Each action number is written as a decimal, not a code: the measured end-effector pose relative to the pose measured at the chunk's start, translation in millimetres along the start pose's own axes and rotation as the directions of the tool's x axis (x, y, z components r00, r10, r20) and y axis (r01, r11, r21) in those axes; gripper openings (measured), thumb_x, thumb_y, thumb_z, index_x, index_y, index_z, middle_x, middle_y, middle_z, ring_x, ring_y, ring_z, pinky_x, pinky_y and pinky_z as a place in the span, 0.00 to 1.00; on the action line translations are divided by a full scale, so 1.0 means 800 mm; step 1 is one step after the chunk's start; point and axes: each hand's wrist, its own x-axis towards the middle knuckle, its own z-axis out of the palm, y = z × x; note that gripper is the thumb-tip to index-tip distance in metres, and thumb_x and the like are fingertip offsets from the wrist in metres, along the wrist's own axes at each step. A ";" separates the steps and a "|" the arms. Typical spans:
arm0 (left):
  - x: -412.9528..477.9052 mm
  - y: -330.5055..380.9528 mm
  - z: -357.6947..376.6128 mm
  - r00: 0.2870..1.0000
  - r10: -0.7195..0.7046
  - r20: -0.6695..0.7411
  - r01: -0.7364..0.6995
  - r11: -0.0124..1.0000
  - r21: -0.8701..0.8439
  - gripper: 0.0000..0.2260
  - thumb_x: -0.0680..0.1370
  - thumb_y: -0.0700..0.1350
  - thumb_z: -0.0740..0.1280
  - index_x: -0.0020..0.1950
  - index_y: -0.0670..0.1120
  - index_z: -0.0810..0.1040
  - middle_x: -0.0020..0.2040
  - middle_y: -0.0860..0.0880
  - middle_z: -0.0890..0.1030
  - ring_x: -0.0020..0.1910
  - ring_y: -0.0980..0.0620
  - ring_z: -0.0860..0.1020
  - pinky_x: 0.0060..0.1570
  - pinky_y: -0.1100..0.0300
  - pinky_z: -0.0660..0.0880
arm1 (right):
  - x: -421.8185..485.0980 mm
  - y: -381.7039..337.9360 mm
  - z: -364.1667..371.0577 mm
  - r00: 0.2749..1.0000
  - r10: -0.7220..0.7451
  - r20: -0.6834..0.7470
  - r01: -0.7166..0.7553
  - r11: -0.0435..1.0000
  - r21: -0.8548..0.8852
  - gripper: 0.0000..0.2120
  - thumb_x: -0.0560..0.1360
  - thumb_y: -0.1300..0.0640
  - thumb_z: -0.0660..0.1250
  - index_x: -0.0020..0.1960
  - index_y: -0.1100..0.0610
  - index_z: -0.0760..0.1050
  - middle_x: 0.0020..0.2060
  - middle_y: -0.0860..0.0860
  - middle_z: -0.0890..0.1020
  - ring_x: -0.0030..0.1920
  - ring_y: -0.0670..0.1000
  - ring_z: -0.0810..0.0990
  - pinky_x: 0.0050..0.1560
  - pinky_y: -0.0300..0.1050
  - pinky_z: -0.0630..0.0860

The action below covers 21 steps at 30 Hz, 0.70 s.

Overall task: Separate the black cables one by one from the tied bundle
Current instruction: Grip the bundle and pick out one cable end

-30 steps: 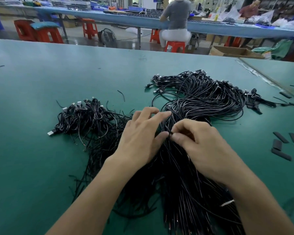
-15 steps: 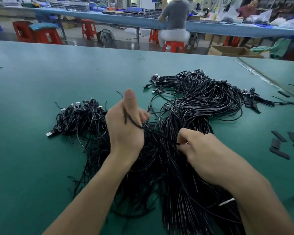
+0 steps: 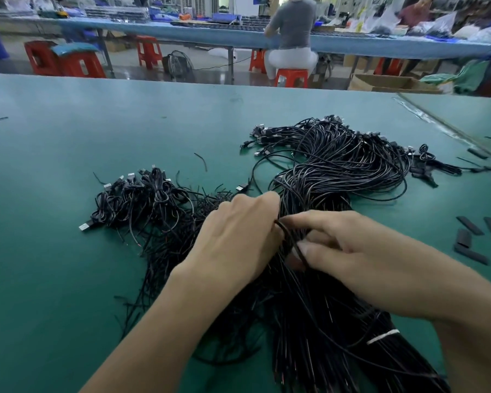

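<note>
Head view: tied bundle of thin black cables (image 3: 323, 321), lower centre.
Left hand (image 3: 238, 236): lowered again onto it; grip unclear.
Right hand (image 3: 357, 259): pinches one black strand (image 3: 291, 242).
Meaning: next separation likely starting.

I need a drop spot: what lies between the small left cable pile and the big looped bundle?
Head view: between small pile and bundle, one loose plug and a short wire scrap lie on the table.

Bundle's (image 3: 323, 321) near end past bottom edge
</note>
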 end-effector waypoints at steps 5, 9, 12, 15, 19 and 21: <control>0.002 -0.004 0.010 0.992 0.124 -0.005 -0.124 0.988 -0.090 0.17 0.71 0.33 0.62 0.41 0.52 0.57 0.32 0.52 0.70 0.33 0.40 0.73 0.32 0.48 0.73 | 0.015 -0.009 0.023 0.955 0.160 -0.248 -0.089 0.958 0.274 0.29 0.80 0.37 0.51 0.34 0.56 0.77 0.27 0.50 0.82 0.28 0.48 0.81 0.37 0.44 0.78; 0.003 -0.009 0.012 0.982 0.188 0.031 -0.173 0.948 -0.268 0.16 0.73 0.35 0.63 0.41 0.55 0.61 0.38 0.54 0.69 0.36 0.50 0.70 0.35 0.52 0.71 | 0.021 0.001 0.030 0.951 0.050 -0.306 0.014 0.979 0.205 0.23 0.80 0.43 0.61 0.34 0.56 0.78 0.21 0.44 0.75 0.23 0.43 0.74 0.38 0.55 0.81; 0.006 -0.011 0.013 0.969 0.183 -0.164 -0.232 0.901 -0.367 0.09 0.73 0.37 0.66 0.42 0.51 0.70 0.39 0.55 0.72 0.37 0.56 0.71 0.35 0.64 0.68 | 0.020 0.005 0.021 0.971 -0.152 -0.184 0.195 0.949 0.247 0.17 0.79 0.47 0.64 0.36 0.53 0.79 0.23 0.47 0.76 0.27 0.42 0.75 0.39 0.41 0.75; 0.010 -0.024 0.017 0.962 0.039 -0.269 -0.164 0.872 -0.462 0.03 0.77 0.45 0.69 0.45 0.51 0.76 0.44 0.55 0.76 0.43 0.56 0.76 0.43 0.65 0.72 | 0.013 0.002 0.011 0.943 -0.332 -0.021 0.309 0.852 0.422 0.12 0.79 0.50 0.66 0.40 0.52 0.82 0.29 0.52 0.80 0.32 0.43 0.78 0.40 0.32 0.73; 0.008 -0.043 0.030 0.990 -0.117 -0.078 0.073 0.900 -0.430 0.12 0.83 0.53 0.63 0.54 0.50 0.84 0.61 0.54 0.76 0.61 0.56 0.75 0.61 0.63 0.69 | 0.006 0.015 0.001 0.893 -0.358 0.271 0.181 0.839 0.513 0.08 0.80 0.54 0.67 0.45 0.54 0.84 0.28 0.59 0.77 0.31 0.48 0.78 0.40 0.32 0.75; 0.008 -0.034 0.031 0.989 -0.067 -0.129 -0.001 0.882 -0.470 0.17 0.84 0.56 0.57 0.56 0.51 0.84 0.67 0.53 0.75 0.67 0.58 0.73 0.65 0.63 0.68 | 0.007 0.023 -0.001 0.882 -0.301 0.362 0.106 0.876 0.470 0.08 0.79 0.54 0.67 0.45 0.54 0.84 0.25 0.55 0.73 0.29 0.51 0.74 0.37 0.35 0.75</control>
